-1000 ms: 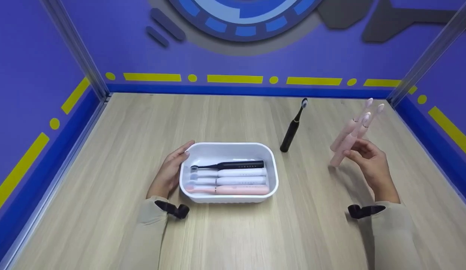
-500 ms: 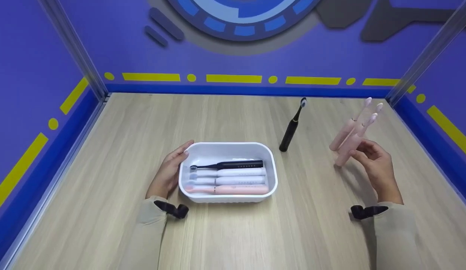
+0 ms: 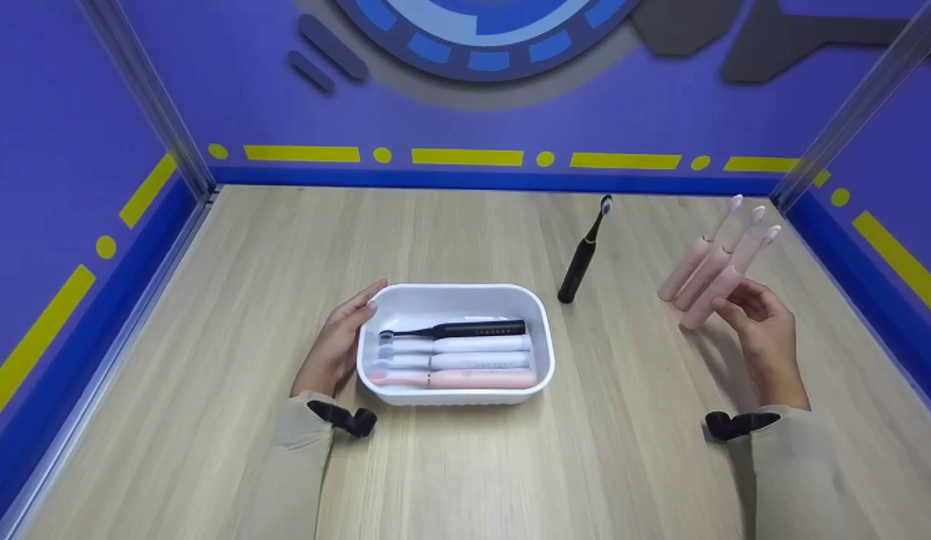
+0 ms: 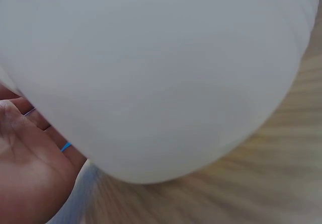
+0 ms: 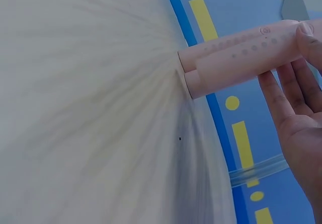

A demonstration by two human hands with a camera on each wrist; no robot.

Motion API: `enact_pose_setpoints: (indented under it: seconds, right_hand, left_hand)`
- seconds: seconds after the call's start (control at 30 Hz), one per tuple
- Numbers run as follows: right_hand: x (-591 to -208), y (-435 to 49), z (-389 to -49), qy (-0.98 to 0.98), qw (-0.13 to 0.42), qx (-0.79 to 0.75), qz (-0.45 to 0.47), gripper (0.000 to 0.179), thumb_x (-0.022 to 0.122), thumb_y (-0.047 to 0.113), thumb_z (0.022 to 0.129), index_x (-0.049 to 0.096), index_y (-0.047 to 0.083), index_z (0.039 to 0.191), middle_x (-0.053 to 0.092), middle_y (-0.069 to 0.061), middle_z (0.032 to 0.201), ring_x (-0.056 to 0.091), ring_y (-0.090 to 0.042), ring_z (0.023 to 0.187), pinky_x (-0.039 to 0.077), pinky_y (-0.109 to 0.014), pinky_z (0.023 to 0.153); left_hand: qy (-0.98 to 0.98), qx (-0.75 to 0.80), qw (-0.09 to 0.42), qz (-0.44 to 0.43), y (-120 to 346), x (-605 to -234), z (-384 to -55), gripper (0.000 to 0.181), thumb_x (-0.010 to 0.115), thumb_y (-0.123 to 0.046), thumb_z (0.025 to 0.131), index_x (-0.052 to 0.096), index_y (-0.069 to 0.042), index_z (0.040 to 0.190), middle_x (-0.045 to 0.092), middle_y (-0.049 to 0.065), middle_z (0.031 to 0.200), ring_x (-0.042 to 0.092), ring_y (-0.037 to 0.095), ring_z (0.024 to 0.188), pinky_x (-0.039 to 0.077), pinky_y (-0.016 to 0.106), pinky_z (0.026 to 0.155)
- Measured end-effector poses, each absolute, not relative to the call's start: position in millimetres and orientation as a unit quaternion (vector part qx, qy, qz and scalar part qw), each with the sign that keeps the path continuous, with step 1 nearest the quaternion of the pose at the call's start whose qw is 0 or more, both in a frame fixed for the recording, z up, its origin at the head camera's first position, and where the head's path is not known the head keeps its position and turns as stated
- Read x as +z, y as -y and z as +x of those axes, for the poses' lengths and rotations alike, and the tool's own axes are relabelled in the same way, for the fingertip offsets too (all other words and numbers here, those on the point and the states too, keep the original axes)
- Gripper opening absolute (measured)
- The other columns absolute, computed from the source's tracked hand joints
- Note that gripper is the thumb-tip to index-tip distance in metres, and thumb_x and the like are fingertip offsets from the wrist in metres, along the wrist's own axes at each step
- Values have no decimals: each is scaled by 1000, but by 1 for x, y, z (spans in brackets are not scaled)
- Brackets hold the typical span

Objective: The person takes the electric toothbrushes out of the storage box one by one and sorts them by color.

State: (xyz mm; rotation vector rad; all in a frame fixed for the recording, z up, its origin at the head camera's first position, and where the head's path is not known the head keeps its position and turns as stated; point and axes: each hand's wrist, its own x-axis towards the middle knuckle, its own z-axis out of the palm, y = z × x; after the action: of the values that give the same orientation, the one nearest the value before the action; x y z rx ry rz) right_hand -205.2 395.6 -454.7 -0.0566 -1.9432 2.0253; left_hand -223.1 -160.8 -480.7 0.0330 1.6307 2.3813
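Toothbrushes [image 3: 482, 361]: eight are counted on the table [image 3: 465, 480], four laid in the white tray [image 3: 454, 302] and four stood upright to its right.
Left hand: the tray's left rim is gripped between thumb and fingers by the left hand [image 3: 337, 341]; if the tray were tugged or tipped, its loose contents could be rolled about.
White tray: a black toothbrush [image 3: 484, 328], two white toothbrushes [image 3: 482, 344] and a pink toothbrush [image 3: 483, 379] are contained, from far wall to near, laid side by side with heads to the left.
Standing black toothbrush [image 3: 579, 270]: placed alone on its narrow base; judged easily toppled if clipped sideways.
Two pink toothbrushes [image 3: 683, 274]: stood close together; if bumped by the third, both could be knocked over. Whether they are touched by it cannot be told.
Third pink toothbrush [image 3: 711, 298]: held upright; whether its base is settled cannot be told, so a fall could be caused by early release.
Right hand [image 3: 761, 330]: that handle is pinched between thumb and fingers; by an uneven withdrawal it could be dragged along.
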Motion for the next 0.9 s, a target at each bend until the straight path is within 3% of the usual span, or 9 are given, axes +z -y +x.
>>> enact_pose_setpoints:
  seconds: [0.6, 0.9]
  right_hand:
    - [-462, -401, -214, 657, 187, 728, -64, 36, 69, -5, 83, 59, 11, 113, 62, 2, 104, 59, -8, 97, 54, -11, 79]
    - [-465, -405, -217, 696, 187, 688, -87, 37, 71, 2, 84, 58, 16, 116, 61, 7, 105, 57, -4, 100, 51, -7, 78]
  left_hand:
    - [-555, 822, 128, -2, 160, -480, -223, 47, 34, -6, 102, 33, -5, 149, 33, 10, 155, 38, 23, 137, 34, 31, 115]
    - [-559, 819, 127, -6, 160, -480, -223, 46, 34, -7, 103, 33, -5, 149, 34, 10, 155, 38, 22, 137, 34, 30, 115]
